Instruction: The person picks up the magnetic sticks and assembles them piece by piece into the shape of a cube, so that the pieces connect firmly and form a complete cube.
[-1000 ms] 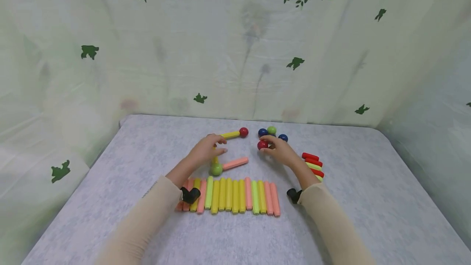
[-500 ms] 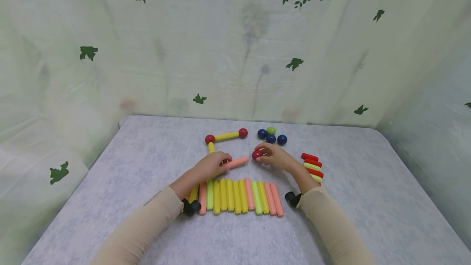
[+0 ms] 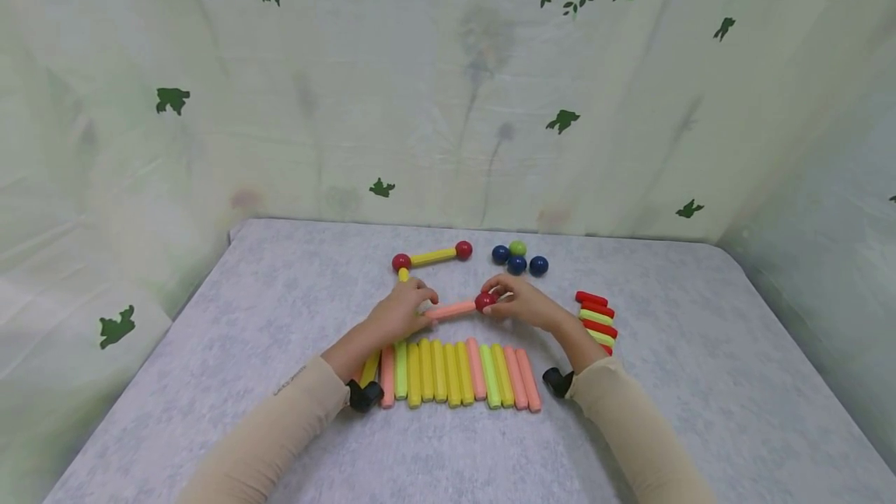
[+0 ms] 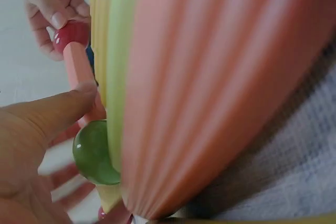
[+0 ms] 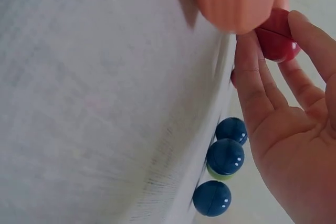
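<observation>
In the head view my left hand pinches a pink stick near its left end. The thumb lies over that stick in the left wrist view, where a green ball sits at the stick's near end. My right hand grips a red ball between thumb and fingers, up against the stick's right end. Beyond the left hand, a yellow stick joins two red balls. Another yellow stick runs from the left red ball toward the left hand, which hides the green ball from the head camera.
A row of pink, yellow and green sticks lies in front of the hands, its left end under the left wrist. Several blue balls and a green ball sit behind the right hand. Short red and light-green sticks lie beside the right forearm.
My left hand has come down from the yellow stick to the pink one. My right hand has brought the red ball left and nearer, onto the pink stick's end.
</observation>
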